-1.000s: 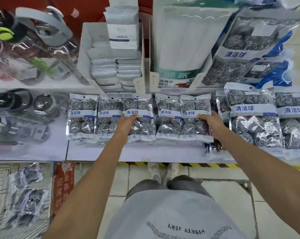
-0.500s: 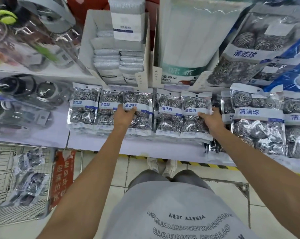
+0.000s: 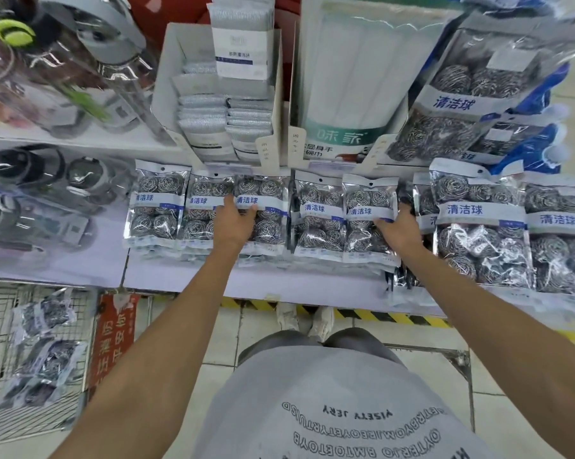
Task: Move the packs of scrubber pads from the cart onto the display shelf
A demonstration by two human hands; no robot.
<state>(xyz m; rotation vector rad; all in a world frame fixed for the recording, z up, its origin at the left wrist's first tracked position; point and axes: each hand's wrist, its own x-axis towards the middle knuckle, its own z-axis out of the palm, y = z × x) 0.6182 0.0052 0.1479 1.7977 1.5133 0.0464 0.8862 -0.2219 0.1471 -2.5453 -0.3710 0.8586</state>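
Here, five small packs of steel scrubber balls lay flat in a row on the pale display shelf [image 3: 279,286], each with a white band printed 清洁球 in blue. Their long axes ran front to back, hang-holes pointing away from the person. The left hand [image 3: 234,223] rested on the third pack [image 3: 263,207], thumb and fingers closed around its left edge at the label. The right hand [image 3: 400,228] gripped the right edge of the fifth pack [image 3: 367,213]. To the right lay two larger packs [image 3: 481,220] with the same 清洁球 label. Behind the row stood a box of grey cloths [image 3: 219,104] and a white towel pack [image 3: 349,94] reading 味家. At lower left, about three more scrubber packs [image 3: 44,316] lay in the wire cart [image 3: 1,422], tilted at odd angles.
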